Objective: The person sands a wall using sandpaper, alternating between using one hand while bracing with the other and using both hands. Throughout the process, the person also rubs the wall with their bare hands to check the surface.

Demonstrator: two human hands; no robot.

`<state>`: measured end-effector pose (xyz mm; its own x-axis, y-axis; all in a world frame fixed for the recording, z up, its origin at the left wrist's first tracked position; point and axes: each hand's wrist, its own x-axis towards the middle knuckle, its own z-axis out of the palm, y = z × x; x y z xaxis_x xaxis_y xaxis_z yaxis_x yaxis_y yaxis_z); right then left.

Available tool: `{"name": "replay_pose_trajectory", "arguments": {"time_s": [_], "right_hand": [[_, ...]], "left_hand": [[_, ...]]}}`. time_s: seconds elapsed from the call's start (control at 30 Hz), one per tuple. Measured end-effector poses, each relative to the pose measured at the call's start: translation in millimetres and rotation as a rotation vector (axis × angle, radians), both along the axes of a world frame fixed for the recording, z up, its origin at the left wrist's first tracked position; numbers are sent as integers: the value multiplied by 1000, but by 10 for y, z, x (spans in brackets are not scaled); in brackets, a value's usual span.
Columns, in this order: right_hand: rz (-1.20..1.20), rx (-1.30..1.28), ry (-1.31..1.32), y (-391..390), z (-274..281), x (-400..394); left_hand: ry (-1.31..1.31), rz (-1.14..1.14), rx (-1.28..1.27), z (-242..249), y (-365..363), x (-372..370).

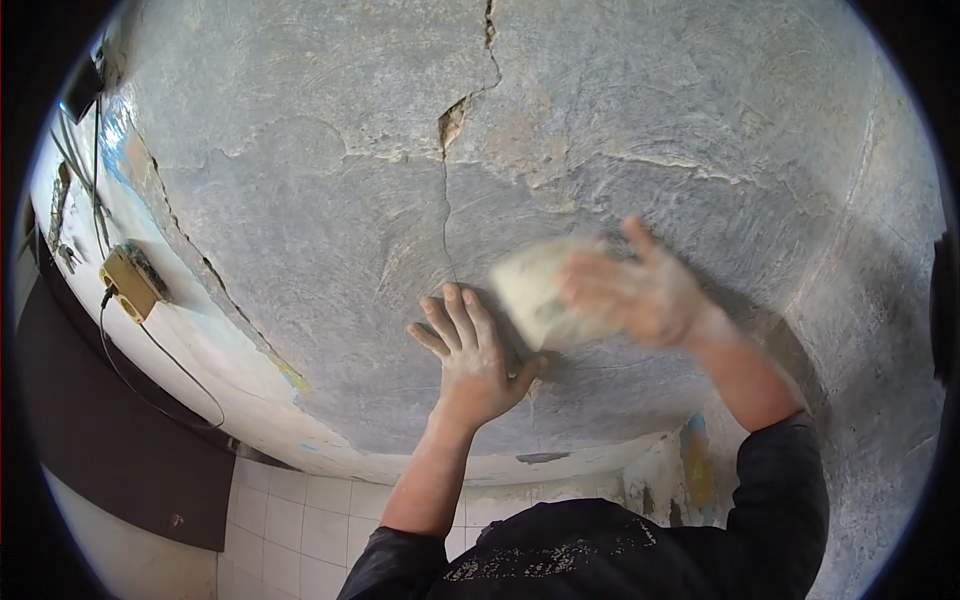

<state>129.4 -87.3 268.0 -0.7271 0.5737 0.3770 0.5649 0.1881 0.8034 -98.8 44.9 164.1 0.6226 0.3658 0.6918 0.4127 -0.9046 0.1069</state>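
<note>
My left hand (474, 358) lies flat on the grey wall (330, 250), fingers spread, with nothing held. Its thumb is close to the lower edge of a pale, greenish-white sheet (530, 292) that looks like sandpaper. My right hand (640, 290) presses that sheet against the plaster, with the fingers over its right part and the thumb pointing up. Motion blurs both the right hand and the sheet, and the palm hides part of the sheet. Above the hands, a crack (445, 200) runs up the wall to a small chipped hole (453, 122).
A yellowish socket box (130, 284) with a plugged-in black cable (165, 415) is at the left. Keys (68, 258) hang nearby. A ragged plaster edge (215, 280) slants down the left side. White tiles (300, 520) and a dark brown panel (130, 430) stand lower down.
</note>
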Motion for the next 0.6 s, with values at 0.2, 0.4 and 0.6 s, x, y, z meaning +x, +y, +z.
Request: {"name": "replay_pose_trajectory", "arguments": {"time_s": [0.2, 0.4, 0.6], "right_hand": [[-239, 344, 1251, -264, 279, 555], [168, -175, 659, 193, -124, 204], [-416, 981, 1288, -345, 766, 466]], "left_hand": [[-15, -28, 29, -34, 31, 9], [-20, -43, 19, -8, 26, -17], [-22, -95, 15, -41, 40, -42]]}}
